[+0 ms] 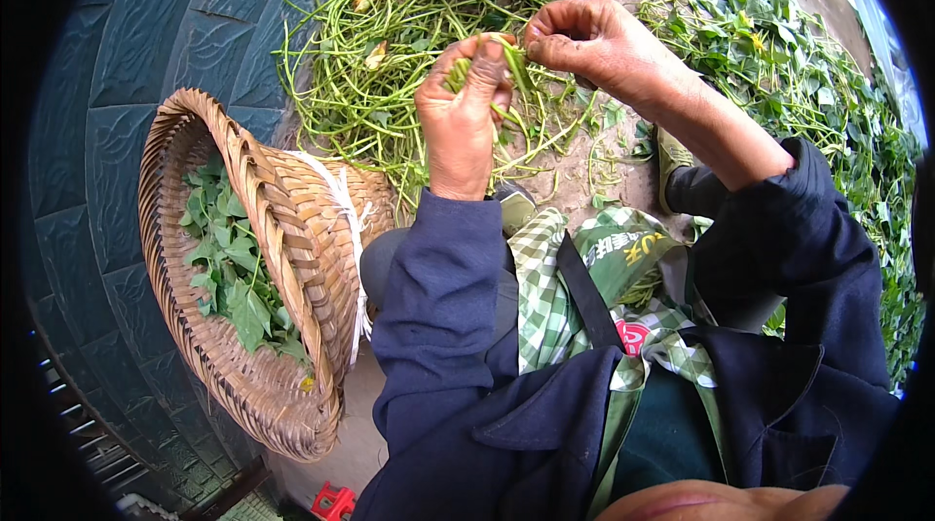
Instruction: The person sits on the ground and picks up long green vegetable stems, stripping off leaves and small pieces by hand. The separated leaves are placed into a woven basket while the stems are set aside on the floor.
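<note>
My left hand (pixel 464 112) is closed around a small bunch of green leaf stems (pixel 458 74), with its thumb pressed over them. One stem (pixel 518 69) sticks out between the thumb and fingers toward my right hand (pixel 603 46). The right thumb and forefinger are pinched together at that stem's upper end; the fingers hide the exact contact. Below and behind both hands spreads a heap of long green stems (pixel 350 83) on the ground. In my lap, a green printed bag (pixel 621 247) has cut stems (pixel 641 287) showing in its opening.
At my left a woven bamboo basket (pixel 314 200), tied with white cord (pixel 343 192), leans tilted with green leaves (pixel 234 258) inside. Leafy vines (pixel 818 83) cover the ground on the right. A blue-green tiled wall (pixel 124 156) stands beyond the basket. A red plastic object (pixel 334 500) lies low behind it.
</note>
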Action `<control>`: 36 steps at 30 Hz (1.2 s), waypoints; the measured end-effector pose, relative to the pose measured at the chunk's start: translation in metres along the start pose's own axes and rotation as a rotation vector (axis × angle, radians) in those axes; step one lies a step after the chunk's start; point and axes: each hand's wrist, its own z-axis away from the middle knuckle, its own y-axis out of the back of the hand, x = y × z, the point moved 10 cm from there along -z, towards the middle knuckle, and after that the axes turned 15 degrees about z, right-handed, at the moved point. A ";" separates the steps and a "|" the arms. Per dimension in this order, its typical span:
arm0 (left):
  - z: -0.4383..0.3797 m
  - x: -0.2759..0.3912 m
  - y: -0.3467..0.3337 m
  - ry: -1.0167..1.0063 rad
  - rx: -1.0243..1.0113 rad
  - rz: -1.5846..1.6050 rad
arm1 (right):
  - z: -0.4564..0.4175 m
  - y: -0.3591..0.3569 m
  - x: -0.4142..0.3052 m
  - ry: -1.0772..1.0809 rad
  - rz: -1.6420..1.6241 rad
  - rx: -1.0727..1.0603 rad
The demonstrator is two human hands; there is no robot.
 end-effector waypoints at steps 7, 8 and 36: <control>-0.007 0.002 0.024 0.080 0.052 0.193 | 0.007 0.004 -0.001 -0.077 0.015 -0.073; -0.007 0.004 0.026 0.076 0.054 0.196 | 0.007 0.011 0.003 -0.128 0.119 -0.063; 0.034 0.038 -0.058 -0.828 -0.322 -1.118 | -0.001 0.008 -0.013 0.054 0.279 -0.003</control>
